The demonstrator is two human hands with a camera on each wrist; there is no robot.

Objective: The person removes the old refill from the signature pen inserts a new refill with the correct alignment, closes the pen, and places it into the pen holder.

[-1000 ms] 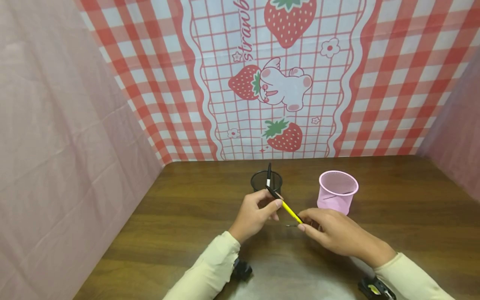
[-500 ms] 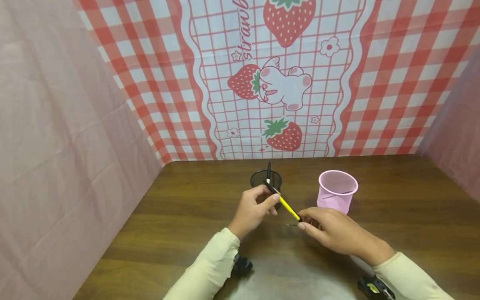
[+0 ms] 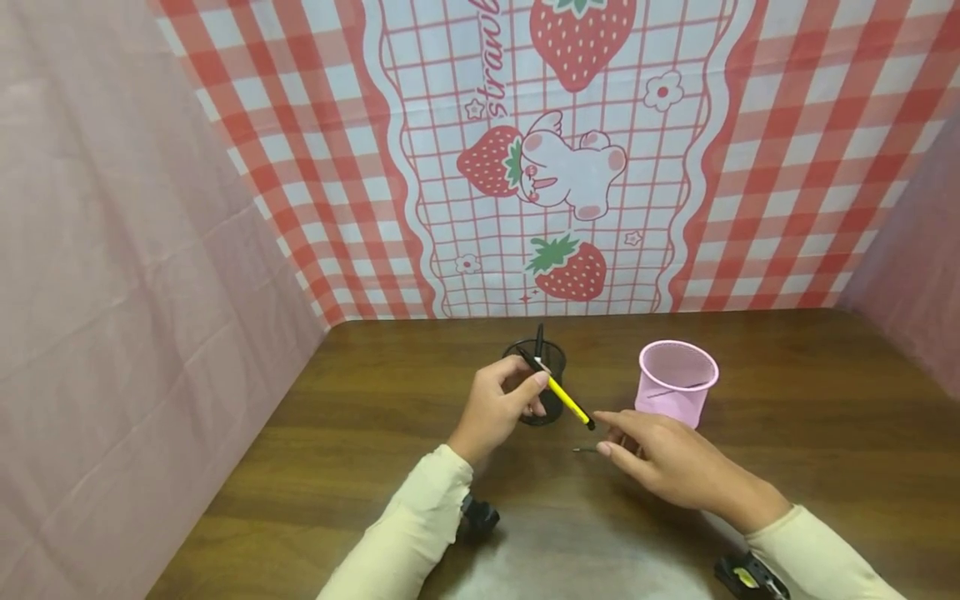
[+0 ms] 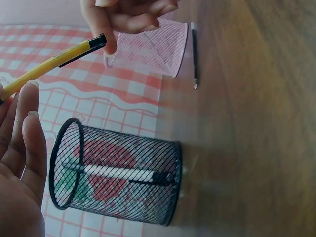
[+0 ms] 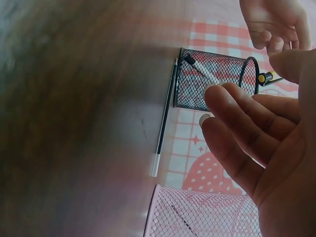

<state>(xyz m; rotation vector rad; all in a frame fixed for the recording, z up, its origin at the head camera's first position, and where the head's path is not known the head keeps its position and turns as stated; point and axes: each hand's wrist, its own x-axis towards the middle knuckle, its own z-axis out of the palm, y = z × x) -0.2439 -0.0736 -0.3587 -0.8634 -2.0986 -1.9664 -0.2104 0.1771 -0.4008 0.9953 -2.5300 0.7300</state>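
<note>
My left hand (image 3: pixel 489 410) pinches a yellow pen (image 3: pixel 567 401) with black ends between thumb and fingers, in front of a black mesh pen cup (image 3: pixel 553 407). The pen slants down to the right. Just beyond its lower end is my right hand (image 3: pixel 667 457), fingers loosely bent and holding nothing. Under the right hand a thin dark pen refill (image 5: pixel 165 118) lies on the table, mostly hidden in the head view. Inside the black cup leans a white and black pen (image 4: pixel 118 173).
A pink mesh pen cup (image 3: pixel 670 408) stands behind the right hand, with a thin dark stick inside it. The brown wooden table (image 3: pixel 360 450) meets a checked strawberry cloth (image 3: pixel 345 167) at the back. Pink cloth (image 3: pixel 135 250) hangs on the left.
The left hand has moved left and away with the yellow pen, toward the black cup. The right fingers, earlier at the pen's lower end, have let go of it.
</note>
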